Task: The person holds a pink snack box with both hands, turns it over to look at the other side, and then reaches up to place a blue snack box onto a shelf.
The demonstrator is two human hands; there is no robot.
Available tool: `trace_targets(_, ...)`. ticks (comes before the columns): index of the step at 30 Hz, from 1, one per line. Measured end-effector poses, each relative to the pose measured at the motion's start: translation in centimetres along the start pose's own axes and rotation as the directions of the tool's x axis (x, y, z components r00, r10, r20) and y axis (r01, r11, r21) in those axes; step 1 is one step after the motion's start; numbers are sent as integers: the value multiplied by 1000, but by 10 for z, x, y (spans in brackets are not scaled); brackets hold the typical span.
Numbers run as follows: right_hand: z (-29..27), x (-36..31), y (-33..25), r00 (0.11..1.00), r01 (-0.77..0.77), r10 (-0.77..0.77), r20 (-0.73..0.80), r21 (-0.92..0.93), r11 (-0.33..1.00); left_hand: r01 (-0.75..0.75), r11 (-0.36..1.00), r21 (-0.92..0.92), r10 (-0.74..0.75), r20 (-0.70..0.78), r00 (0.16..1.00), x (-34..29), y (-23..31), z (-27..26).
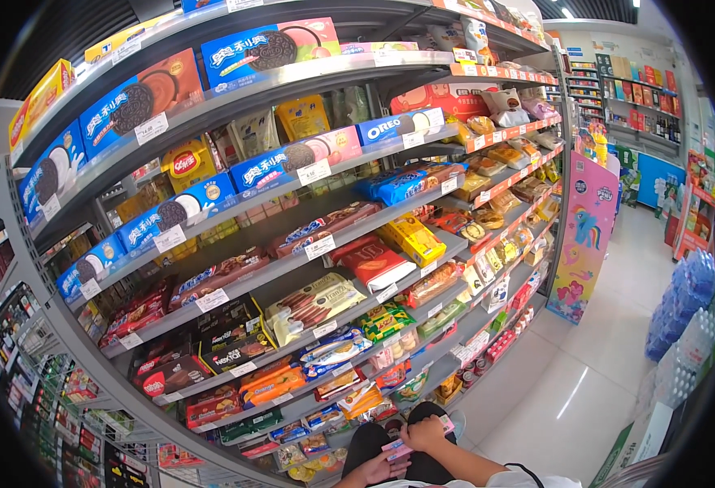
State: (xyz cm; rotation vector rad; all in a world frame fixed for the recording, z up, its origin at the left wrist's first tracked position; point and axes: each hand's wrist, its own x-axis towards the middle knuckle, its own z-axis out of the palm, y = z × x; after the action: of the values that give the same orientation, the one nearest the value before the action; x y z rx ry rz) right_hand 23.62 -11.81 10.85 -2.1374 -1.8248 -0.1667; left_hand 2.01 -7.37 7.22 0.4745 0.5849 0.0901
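Low in the picture, my two hands are close together above my dark-clothed knees, in front of the lower shelves. My right hand (425, 433) is closed, its fingers wrapped round something pink; a pink bit shows on its far side. Between the hands lies a small pink packet (395, 446), partly covered by fingers. My left hand (376, 470) holds the lower end of it, palm turned up. I cannot tell whether the pink bits on both sides of my right hand are one packet or two.
A tall grey shelf rack (252, 236) of boxed and bagged biscuits fills the front and left. Blue biscuit boxes (142, 98) line the upper shelves. To the right stand a pink cartoon panel (583, 236) and blue-wrapped bottle packs (683, 301) beside a tiled aisle (553, 366).
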Motion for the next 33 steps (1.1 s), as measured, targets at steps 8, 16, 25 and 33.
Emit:
trace_targets(8,0,0,0,995,-26,26,98,-3,1000,77,996,-37,-78,-16,997,-2,0,6)
trace_targets(16,2,3,4,991,-42,44,125,-16,999,55,997,-48,-54,18,998,6,4,-10)
trace_targets(25,-1,-2,3,990,-35,37,135,-21,999,58,996,-75,-57,14,998,6,-3,-23)
trace_targets(33,2,-3,3,994,-36,38,103,-20,999,60,995,-86,-59,10,998,10,-2,-30)
